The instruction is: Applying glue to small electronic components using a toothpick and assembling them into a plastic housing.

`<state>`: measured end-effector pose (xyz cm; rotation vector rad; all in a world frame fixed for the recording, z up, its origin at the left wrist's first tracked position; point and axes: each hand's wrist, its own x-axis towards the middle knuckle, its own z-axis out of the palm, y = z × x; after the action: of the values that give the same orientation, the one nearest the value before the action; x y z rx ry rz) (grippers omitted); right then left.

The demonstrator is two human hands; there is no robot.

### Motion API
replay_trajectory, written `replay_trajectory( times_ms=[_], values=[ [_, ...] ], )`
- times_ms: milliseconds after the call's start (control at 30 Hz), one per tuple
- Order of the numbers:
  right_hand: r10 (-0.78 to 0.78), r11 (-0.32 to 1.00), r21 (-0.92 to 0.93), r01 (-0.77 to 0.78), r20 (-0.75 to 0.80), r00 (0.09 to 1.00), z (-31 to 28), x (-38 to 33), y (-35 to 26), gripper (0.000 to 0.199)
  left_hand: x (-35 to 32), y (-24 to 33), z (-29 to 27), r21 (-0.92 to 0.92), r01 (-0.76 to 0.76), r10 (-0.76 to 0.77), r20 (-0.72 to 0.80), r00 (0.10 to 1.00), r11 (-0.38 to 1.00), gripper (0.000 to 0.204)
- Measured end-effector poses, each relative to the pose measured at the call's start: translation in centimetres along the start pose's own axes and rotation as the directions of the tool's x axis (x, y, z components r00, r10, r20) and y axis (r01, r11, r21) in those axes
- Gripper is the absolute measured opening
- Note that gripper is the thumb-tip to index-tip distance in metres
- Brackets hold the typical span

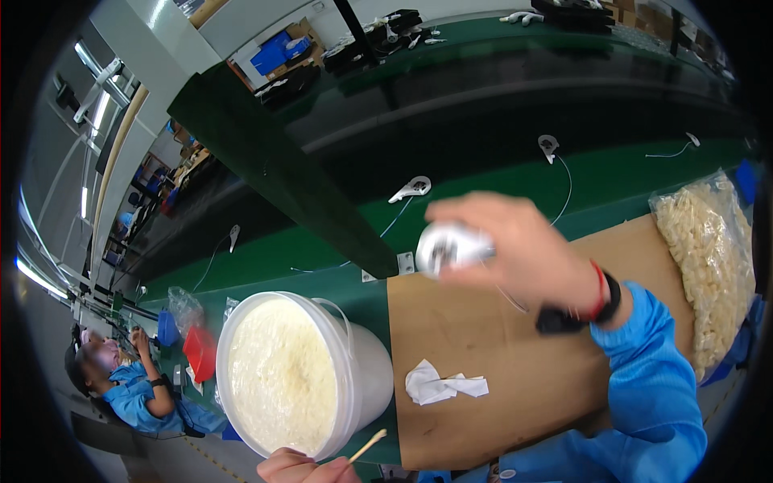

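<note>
The right hand point(515, 245) is raised over the far edge of the brown cardboard sheet point(499, 386) on the green table point(322, 258), fingers wrapped around a small white part point(451, 248). The left hand point(302, 467), at the near edge beside the white bucket point(366, 378), pinches a thin wooden stick point(368, 445). A crumpled white wipe point(439, 385) lies on the cardboard.

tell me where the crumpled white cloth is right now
In the head view the crumpled white cloth lies on the brown cardboard sheet, just right of the white bucket, below the right hand.
</note>
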<state>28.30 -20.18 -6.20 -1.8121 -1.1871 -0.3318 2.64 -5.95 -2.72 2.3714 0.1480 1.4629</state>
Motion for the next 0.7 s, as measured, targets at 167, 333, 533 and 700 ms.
replay_trajectory(
  times_ms=[167, 333, 533, 700],
  values=[
    [0.281, 0.866, -0.374, -0.332, -0.185, 0.942, -0.7, 1.9, 20.1, 0.040, -0.1, -0.5, -1.1, 0.017, 0.037, -0.037, -0.030, 0.999, 0.999, 0.006],
    [0.256, 0.824, -0.463, -0.328, -0.212, 0.943, 0.7, -0.5, 30.5, 0.044, 0.0, -1.1, -2.2, 0.105, 0.076, -0.072, -0.042, 0.997, 0.992, 0.006],
    [0.310, 0.268, -0.892, -0.363, -0.276, 0.910, 2.6, 2.5, 29.3, 0.048, 0.3, -2.4, -4.0, 0.336, 0.175, -0.167, -0.055, 0.985, 0.925, 0.009],
    [0.520, 0.808, -0.477, -0.346, 0.299, 0.800, 5.7, 4.4, 24.2, 0.066, 1.8, -3.0, -4.4, 0.487, 0.133, -0.221, 0.128, 0.967, 0.863, 0.014]
  ],
)
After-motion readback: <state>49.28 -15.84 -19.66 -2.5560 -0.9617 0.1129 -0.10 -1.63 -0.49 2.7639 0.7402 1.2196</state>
